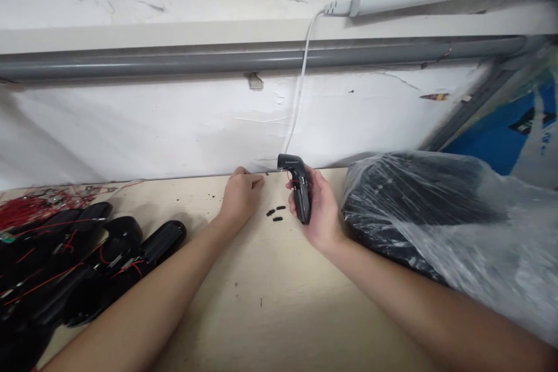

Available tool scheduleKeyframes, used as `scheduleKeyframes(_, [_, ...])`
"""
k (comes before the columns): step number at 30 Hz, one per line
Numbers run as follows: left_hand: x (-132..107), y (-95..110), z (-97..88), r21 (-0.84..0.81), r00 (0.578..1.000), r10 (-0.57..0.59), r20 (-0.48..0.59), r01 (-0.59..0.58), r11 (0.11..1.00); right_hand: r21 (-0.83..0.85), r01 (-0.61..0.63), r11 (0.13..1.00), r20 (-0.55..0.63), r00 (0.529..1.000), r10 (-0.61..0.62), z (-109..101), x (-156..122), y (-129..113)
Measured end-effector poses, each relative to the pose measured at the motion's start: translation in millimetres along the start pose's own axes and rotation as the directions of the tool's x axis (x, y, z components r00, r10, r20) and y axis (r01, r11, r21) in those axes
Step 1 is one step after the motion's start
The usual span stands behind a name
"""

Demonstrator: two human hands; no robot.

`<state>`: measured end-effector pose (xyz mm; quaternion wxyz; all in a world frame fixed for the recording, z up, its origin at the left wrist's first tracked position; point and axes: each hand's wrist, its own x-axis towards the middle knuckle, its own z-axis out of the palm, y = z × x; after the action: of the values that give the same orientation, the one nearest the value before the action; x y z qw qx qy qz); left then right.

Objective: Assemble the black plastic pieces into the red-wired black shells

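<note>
While mostly black, the pistol-shaped housing (298,186) shows red wire (290,176) — near its grip (303,203).

The black pistol-grip device (300,192) in your right hand (320,209) shows a fleck of red wire. The table (270,302) is pale beige, with three small black pieces (274,212) on it. Near its left edge, black casings (168,238) carry thin red wires (26,206); at its right edge, clear plastic wrap (479,256) shines over black. Behind, a grey pipe (218,58) crosses a white wall (131,133).
</note>
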<state>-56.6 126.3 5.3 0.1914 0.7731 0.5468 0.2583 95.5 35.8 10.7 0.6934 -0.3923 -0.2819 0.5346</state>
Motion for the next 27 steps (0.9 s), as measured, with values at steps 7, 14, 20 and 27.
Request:
scheduleKeyframes(7, [-3, 2, 4.5, 0.132, 1.0, 0.012, -0.021, -0.01, 0.991, 0.003, -0.006, 1.0, 0.018, 1.0, 0.006, -1, 1, 2])
scheduleKeyframes(14, [-4, -1, 9.2, 0.118, 0.996, 0.053, -0.073, -0.044, 0.992, -0.019, -0.001, 1.0, -0.001, 1.0, 0.001, -2, 2, 4])
scheduleKeyframes(20, [-11, 6, 3.6, -0.193, 0.976, 0.082, -0.2, -0.121, 0.974, -0.041, 0.074, 0.996, -0.043, 0.996, -0.076, -2, 0, 5])
scheduleKeyframes(27, [-21, 28, 0.4, -0.576, 0.988, -0.099, -0.122, 0.01, 0.817, -0.005, 0.134, 0.991, -0.076, 0.988, -0.134, -3, -2, 5])
